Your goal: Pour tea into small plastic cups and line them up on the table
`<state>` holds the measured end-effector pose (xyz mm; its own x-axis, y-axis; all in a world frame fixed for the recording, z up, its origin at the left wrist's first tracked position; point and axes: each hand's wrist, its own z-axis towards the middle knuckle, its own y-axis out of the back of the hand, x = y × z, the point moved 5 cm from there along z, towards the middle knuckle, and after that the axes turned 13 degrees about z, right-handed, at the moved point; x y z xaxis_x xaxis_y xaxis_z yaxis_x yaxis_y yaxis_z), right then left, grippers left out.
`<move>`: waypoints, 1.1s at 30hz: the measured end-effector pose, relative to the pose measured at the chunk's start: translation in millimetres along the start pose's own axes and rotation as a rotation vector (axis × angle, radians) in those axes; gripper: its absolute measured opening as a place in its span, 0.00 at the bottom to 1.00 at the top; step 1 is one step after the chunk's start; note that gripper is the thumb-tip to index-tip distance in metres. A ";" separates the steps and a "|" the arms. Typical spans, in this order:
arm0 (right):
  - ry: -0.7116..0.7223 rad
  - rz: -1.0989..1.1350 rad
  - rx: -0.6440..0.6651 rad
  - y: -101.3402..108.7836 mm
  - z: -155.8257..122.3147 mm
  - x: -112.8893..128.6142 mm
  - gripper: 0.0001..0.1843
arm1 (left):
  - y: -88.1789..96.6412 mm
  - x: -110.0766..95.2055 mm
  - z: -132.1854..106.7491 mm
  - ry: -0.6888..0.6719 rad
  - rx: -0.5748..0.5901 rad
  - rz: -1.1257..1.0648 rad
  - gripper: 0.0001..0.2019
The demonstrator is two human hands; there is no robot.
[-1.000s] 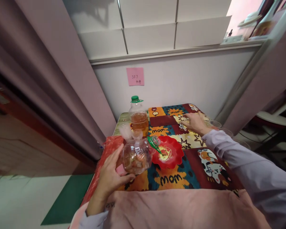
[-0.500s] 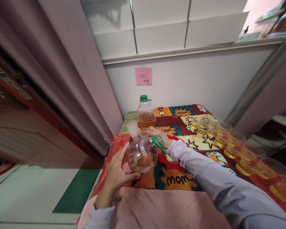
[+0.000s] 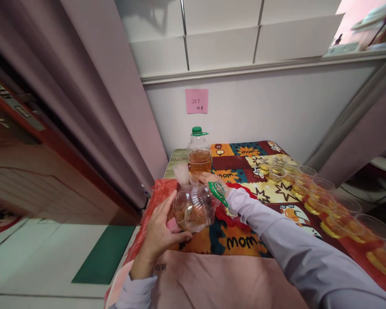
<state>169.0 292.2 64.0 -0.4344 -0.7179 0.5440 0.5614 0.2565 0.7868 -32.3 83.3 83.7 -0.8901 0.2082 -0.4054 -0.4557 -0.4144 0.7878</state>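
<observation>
My left hand is wrapped round the bottom of a clear ribbed plastic bottle. The bottle lies tilted, its neck with a green ring pointing right, and some amber liquid shows inside. A pink patch is visible between my thumb and fingers. Behind the bottle, my right hand reaches across with its fingers closed at the rim of a clear plastic cup; the bottle partly hides them. Just left of that cup is a stack of clear cups. Below my right wrist, a clear cup is partly covered by my sleeve.
A capped bottle of amber liquid stands at the back. Several cups of yellow liquid line the table's right side. Red plastic covers the left edge. A patterned mat and a pink cloth lie in front.
The view has shifted slightly, moving the scene a little to the right. My right fingers sit slightly lower at the cup rim. My left hand keeps the bottle tilted as before.
</observation>
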 end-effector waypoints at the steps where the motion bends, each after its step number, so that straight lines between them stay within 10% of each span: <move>1: -0.011 -0.003 -0.001 0.5 -0.5 -0.3 0.05 | 0.2 0.9 -0.3 0.013 0.003 -0.013 0.67; 18: 0.070 0.068 -0.325 52.9 -14.2 13.7 0.06 | 1.6 -3.9 1.3 -0.008 0.006 0.019 0.64; 24: 0.106 -0.044 -0.425 95.1 -96.7 1.7 0.09 | -0.9 0.5 5.1 0.038 0.007 -0.003 0.66; 33: -0.114 -0.138 -0.244 65.9 -180.0 -27.3 0.16 | -2.4 -1.5 14.3 0.081 0.016 -0.042 0.66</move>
<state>344.6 212.3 48.5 -0.5869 -0.6543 0.4769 0.6385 -0.0118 0.7695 -30.0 96.7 89.0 -0.8672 0.1525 -0.4740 -0.4933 -0.3926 0.7762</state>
